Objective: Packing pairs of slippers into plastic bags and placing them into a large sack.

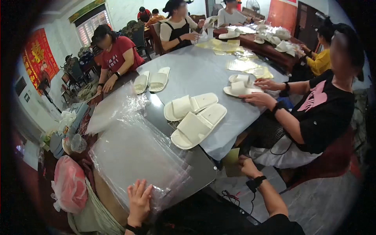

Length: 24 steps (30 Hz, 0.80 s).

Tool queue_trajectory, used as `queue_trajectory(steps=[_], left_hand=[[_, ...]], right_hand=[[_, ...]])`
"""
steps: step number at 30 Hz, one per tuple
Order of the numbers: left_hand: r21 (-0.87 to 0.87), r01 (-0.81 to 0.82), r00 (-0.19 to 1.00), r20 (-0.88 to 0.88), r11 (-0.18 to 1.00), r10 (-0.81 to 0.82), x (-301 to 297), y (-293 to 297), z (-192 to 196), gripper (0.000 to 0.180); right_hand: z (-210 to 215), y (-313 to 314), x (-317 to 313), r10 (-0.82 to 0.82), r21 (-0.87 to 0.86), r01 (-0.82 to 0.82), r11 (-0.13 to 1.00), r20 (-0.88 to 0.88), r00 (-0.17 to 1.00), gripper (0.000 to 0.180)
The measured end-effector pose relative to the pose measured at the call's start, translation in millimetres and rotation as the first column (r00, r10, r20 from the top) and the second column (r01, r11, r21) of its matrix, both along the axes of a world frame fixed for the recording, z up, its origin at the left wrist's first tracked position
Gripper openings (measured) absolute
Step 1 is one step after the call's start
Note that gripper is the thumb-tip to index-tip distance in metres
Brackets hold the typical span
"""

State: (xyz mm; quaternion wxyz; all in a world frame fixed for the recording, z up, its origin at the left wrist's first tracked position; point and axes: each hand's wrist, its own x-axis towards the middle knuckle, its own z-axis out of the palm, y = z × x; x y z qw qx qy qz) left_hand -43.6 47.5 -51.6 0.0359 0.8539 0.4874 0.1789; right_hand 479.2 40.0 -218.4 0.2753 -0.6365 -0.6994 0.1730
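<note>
My left hand (140, 199) lies with its fingers stretched out on the near edge of a stack of clear plastic bags (133, 156). Off the table's right side, my right hand (249, 166) is closed on a small yellowish sheet (232, 156) and holds it low beside the table edge. Two white slippers lie side by side beyond the bags: a nearer slipper (196, 129) and a farther slipper (182, 107), both with wide straps. Neither hand touches them.
A co-worker in black on the right handles another pair of slippers (239, 87). A second pair (158, 80) lies near a co-worker in red. Yellowish clear sheets (243, 64) spread at the far end. A red plastic bag (70, 184) sits at left; a cable (231, 196) lies below.
</note>
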Motion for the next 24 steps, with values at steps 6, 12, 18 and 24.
queue_trajectory(steps=[6, 12, 18, 24], left_hand=[[0.044, 0.026, 0.999, 0.022, 0.999, -0.027, -4, 1, -1, 0.042], [0.064, 0.006, 0.999, 0.043, 0.998, -0.009, -6, -2, 1, 0.041], [0.047, 0.02, 0.998, 0.066, 0.999, -0.023, -7, -3, 3, 0.046], [0.071, 0.027, 0.999, 0.03, 0.997, -0.029, -5, 0, -6, 0.061]], right_hand=[[145, -6, 10, 0.024, 0.362, 0.144, 0.921, -0.42, 0.907, 0.009], [199, 42, 19, -0.047, 0.344, 0.532, 0.774, -0.806, 0.591, 0.016], [207, 92, 21, 0.222, 0.337, 0.449, 0.828, -0.931, 0.289, 0.056], [155, 136, 33, 0.09, 0.103, 0.334, 0.937, -0.994, 0.057, 0.074]])
